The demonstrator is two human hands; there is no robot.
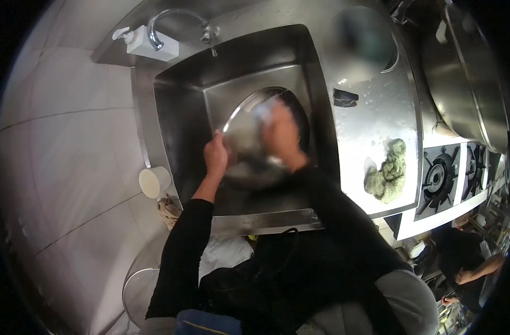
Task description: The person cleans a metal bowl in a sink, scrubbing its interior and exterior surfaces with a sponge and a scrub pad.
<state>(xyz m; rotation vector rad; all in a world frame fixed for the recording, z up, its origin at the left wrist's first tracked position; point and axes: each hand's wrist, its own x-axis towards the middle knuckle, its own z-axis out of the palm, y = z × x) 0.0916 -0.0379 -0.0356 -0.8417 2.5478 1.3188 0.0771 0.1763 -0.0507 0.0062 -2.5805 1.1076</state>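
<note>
A round, shiny metal pan or bowl (245, 134) is tilted inside the deep steel sink (182, 125); motion blur hides its exact kind. My left hand (216, 155) is closed on its left rim, thumb upward. Over the inner face of the vessel, my right hand (282, 134) is smeared by motion. A pale whitish-blue cloth or pad (262, 111) shows at its fingers, against the metal.
Left of the curved faucet (153, 34) stands a white pump bottle (154, 46). On the right counter lie a green mesh scrubber (390, 173) and a small dark block (345, 98). A white cup (154, 182), gas burners (438, 176), large pot (461, 72) and another person (461, 251) surround the sink.
</note>
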